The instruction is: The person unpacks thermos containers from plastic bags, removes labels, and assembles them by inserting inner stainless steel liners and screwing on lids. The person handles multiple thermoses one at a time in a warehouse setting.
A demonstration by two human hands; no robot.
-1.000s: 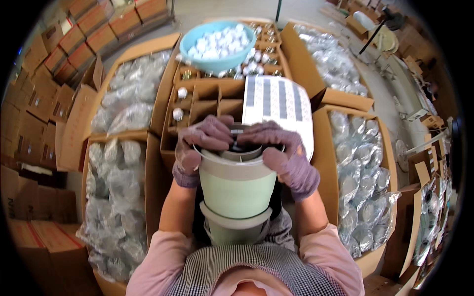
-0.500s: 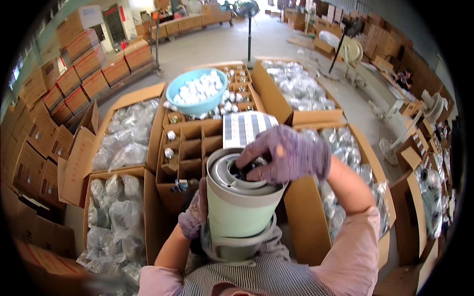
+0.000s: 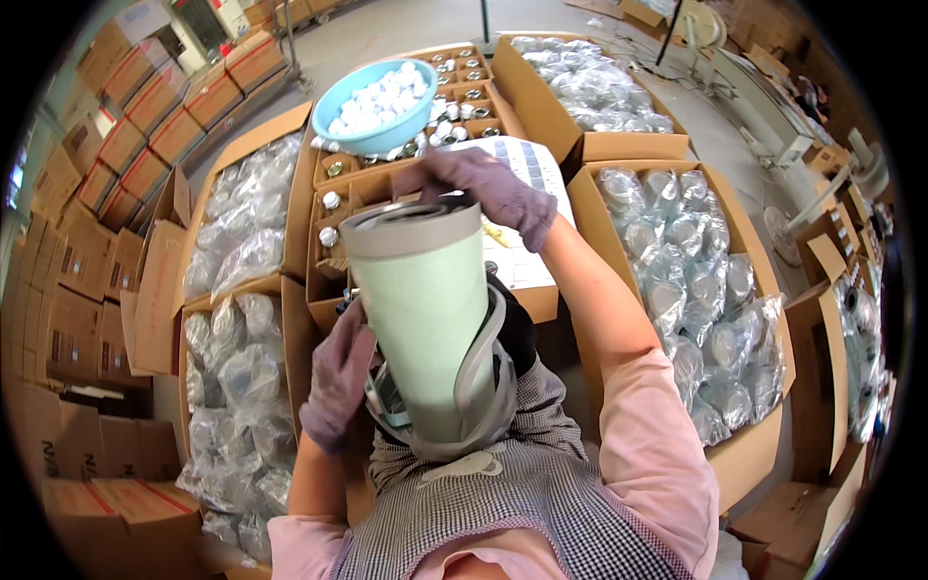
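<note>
Since the earlier frame the pale green tumbler [image 3: 430, 319] has tipped upward and nearer the camera, and the left hand [image 3: 336, 382] has slid down to cup its lower side, fingers wrapped around the body by the grey strap [image 3: 483, 362]. Over its grey lid [image 3: 411, 227] the right hand [image 3: 483, 188] lies with fingers curled on the far rim. Beyond those fingers sit a divided carton [image 3: 338, 208] and a blue bowl [image 3: 372, 101] of white caps.
</note>
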